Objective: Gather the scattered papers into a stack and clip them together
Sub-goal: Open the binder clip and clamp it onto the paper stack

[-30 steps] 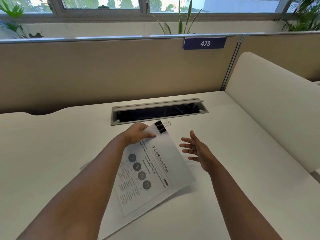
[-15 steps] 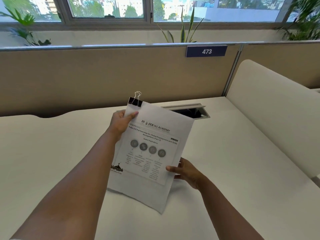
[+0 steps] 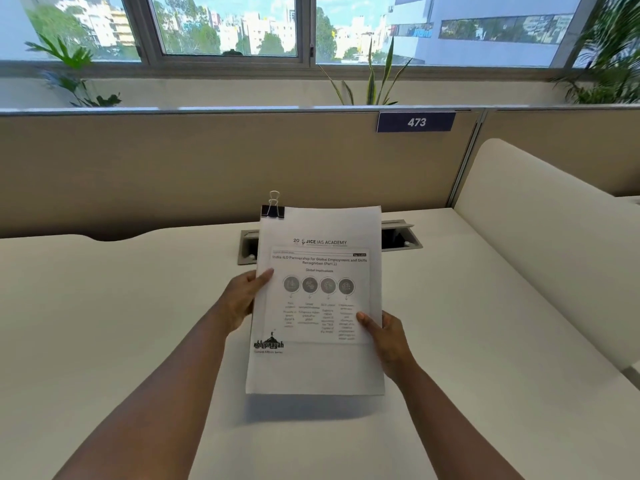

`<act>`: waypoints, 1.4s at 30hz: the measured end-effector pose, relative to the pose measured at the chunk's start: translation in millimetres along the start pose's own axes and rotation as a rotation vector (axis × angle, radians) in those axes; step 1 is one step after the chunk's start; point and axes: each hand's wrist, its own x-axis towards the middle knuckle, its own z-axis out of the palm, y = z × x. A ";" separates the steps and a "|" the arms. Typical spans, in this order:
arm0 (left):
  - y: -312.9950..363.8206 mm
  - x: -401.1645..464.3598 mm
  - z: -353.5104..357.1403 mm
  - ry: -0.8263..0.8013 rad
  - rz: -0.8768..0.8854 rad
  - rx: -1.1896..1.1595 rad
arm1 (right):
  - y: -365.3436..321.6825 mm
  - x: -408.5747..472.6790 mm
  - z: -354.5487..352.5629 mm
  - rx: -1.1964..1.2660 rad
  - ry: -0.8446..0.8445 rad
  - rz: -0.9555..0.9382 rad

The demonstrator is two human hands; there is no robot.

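Both forearms reach forward over the white desk [image 3: 104, 306]. The left hand [image 3: 242, 303] pinches the paper stack [image 3: 318, 362] at its left edge, thumb on the front; the right hand [image 3: 384, 337] clasps the right edge lower down. One stack, held upright. One black binder clip [image 3: 273, 211] bites its top-left corner, above the left hand.

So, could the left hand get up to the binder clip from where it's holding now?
Probably yes: the left hand grips the stack at its left edge, below the binder clip on the top left corner. Nothing lies between, and the right hand also holds the stack.
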 end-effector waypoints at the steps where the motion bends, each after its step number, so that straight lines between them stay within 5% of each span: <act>1: -8.9 -4.2 -0.7 -0.041 -0.030 0.009 | -2.2 0.5 -0.8 0.006 0.013 -0.007; 6: -35.9 -19.8 5.6 -0.135 -0.050 -0.116 | -11.6 -2.7 -0.7 -0.024 0.068 -0.050; 15: -34.7 -34.0 1.6 0.016 0.078 -0.148 | -20.6 -23.1 10.5 -0.178 -0.077 -0.072; 22: -29.6 -44.7 -5.6 0.071 0.106 -0.193 | -12.1 -34.2 28.7 -0.372 0.037 -0.124; 29: -33.9 -63.6 -27.2 -0.178 -0.091 -0.016 | -13.4 -39.0 36.6 -0.331 0.121 -0.182; 42: -48.7 -48.5 -84.1 0.262 0.018 0.033 | -17.0 -17.3 114.6 -0.499 -0.078 -0.184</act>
